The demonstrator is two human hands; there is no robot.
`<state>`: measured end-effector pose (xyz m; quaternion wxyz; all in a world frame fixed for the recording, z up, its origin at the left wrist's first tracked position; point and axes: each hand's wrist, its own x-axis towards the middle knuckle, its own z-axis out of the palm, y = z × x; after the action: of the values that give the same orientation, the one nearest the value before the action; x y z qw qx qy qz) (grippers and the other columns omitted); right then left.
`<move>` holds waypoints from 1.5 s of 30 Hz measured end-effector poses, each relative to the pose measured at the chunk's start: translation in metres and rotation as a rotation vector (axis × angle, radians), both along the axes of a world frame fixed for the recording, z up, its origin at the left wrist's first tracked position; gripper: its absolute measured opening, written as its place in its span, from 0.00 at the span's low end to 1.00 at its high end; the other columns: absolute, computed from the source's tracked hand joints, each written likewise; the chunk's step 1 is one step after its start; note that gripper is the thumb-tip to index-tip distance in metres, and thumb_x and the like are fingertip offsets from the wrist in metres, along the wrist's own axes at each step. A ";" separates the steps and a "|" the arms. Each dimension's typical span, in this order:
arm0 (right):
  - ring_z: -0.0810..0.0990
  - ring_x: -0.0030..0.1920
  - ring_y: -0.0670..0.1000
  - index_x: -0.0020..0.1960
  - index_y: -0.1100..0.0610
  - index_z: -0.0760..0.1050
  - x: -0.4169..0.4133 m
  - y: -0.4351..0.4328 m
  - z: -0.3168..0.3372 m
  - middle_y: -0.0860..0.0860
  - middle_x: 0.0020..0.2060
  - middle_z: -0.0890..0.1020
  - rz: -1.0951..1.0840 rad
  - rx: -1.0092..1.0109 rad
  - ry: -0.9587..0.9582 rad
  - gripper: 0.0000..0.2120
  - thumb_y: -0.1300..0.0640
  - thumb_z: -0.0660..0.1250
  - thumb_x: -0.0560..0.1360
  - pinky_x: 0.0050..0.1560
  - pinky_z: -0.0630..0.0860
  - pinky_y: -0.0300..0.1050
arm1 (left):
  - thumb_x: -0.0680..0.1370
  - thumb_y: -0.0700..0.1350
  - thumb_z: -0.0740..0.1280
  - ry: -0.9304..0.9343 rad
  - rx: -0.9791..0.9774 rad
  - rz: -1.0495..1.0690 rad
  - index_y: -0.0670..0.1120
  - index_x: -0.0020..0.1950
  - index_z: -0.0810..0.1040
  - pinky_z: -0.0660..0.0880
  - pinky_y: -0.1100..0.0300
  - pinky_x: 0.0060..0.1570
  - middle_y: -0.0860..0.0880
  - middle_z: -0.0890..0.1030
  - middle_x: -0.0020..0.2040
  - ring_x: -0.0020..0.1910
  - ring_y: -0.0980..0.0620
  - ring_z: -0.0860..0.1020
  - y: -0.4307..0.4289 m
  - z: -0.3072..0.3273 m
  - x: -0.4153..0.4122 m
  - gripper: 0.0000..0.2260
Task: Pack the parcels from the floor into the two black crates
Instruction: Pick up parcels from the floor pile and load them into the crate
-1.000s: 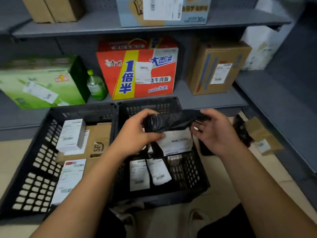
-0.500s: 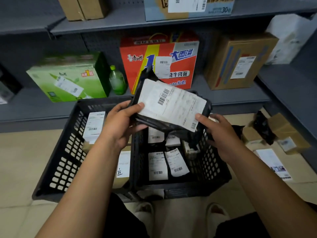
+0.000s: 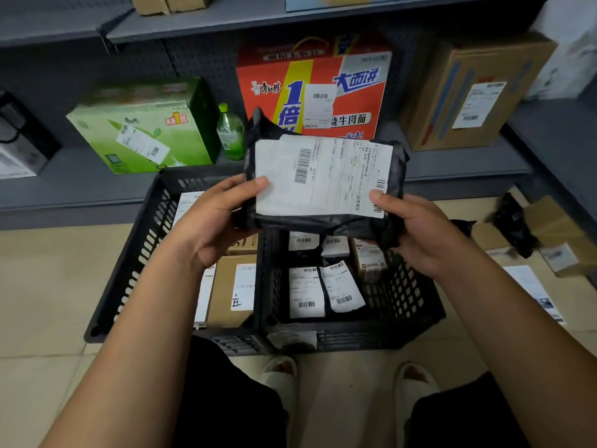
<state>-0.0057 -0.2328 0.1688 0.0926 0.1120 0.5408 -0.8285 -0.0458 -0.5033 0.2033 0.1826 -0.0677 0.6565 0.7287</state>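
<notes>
I hold a black plastic-bag parcel (image 3: 323,221) with a large white shipping label facing me, above the two crates. My left hand (image 3: 213,221) grips its left end, thumb on the label. My right hand (image 3: 416,231) grips its right end the same way. Below stand two black crates side by side. The left crate (image 3: 129,263) holds brown cardboard boxes with labels. The right crate (image 3: 416,302) holds several small labelled parcels. On the floor at the right lie more parcels: a black bag (image 3: 513,227), cardboard boxes (image 3: 562,244) and a flat white one (image 3: 533,292).
Grey shelving stands behind the crates with a green carton (image 3: 142,130), a green bottle (image 3: 230,132), a red-orange noodle box (image 3: 323,92) and a brown box (image 3: 468,92). Another shelf runs along the right side. My slippered feet (image 3: 281,379) are just before the crates on the beige tile floor.
The black parcel was turned label-up and raised from the right crate's mouth to in front of me. The view has drawn back from the crates, showing more floor.
</notes>
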 end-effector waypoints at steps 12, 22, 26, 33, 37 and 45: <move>0.84 0.56 0.56 0.65 0.56 0.75 -0.007 -0.017 0.001 0.56 0.57 0.84 -0.171 -0.258 -0.044 0.26 0.49 0.74 0.70 0.52 0.83 0.51 | 0.75 0.51 0.73 -0.016 -0.030 0.183 0.45 0.58 0.82 0.81 0.55 0.40 0.49 0.87 0.50 0.44 0.50 0.85 0.001 -0.010 -0.006 0.15; 0.84 0.55 0.52 0.65 0.50 0.77 -0.011 -0.038 -0.025 0.49 0.54 0.86 -0.287 -0.041 -0.177 0.17 0.53 0.70 0.77 0.47 0.82 0.50 | 0.73 0.42 0.76 -0.160 0.119 0.098 0.45 0.63 0.74 0.82 0.48 0.53 0.47 0.86 0.54 0.51 0.48 0.85 0.095 -0.050 0.022 0.21; 0.86 0.48 0.54 0.61 0.54 0.79 -0.020 -0.009 -0.029 0.52 0.49 0.86 -0.479 0.021 -0.241 0.15 0.57 0.72 0.75 0.42 0.83 0.50 | 0.72 0.54 0.76 -0.180 -0.062 -0.082 0.50 0.68 0.73 0.77 0.47 0.62 0.48 0.81 0.62 0.60 0.45 0.80 0.095 -0.069 0.013 0.27; 0.82 0.43 0.46 0.59 0.52 0.79 -0.033 0.030 -0.070 0.47 0.48 0.84 -0.709 0.407 -0.225 0.14 0.57 0.73 0.74 0.31 0.75 0.34 | 0.75 0.57 0.70 -0.051 -1.080 0.062 0.47 0.79 0.55 0.54 0.41 0.75 0.38 0.55 0.79 0.78 0.36 0.53 0.053 -0.144 -0.024 0.39; 0.81 0.45 0.52 0.58 0.52 0.78 -0.030 0.018 -0.131 0.53 0.52 0.83 -0.420 0.609 -0.329 0.13 0.58 0.73 0.74 0.44 0.76 0.42 | 0.75 0.55 0.71 -0.103 -1.178 0.015 0.47 0.80 0.48 0.49 0.41 0.76 0.38 0.50 0.80 0.79 0.36 0.49 0.042 -0.181 -0.042 0.43; 0.78 0.51 0.58 0.70 0.60 0.72 -0.074 0.023 -0.196 0.56 0.56 0.80 -0.271 0.499 -0.537 0.24 0.65 0.69 0.75 0.54 0.77 0.50 | 0.78 0.50 0.64 -0.103 -1.186 0.204 0.46 0.76 0.53 0.74 0.44 0.55 0.40 0.71 0.70 0.63 0.37 0.74 0.047 -0.225 -0.051 0.31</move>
<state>-0.0796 -0.2095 -0.0275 0.0906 0.4144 0.6625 -0.6174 -0.0969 -0.4566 -0.0218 0.0743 -0.2558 0.9314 0.2480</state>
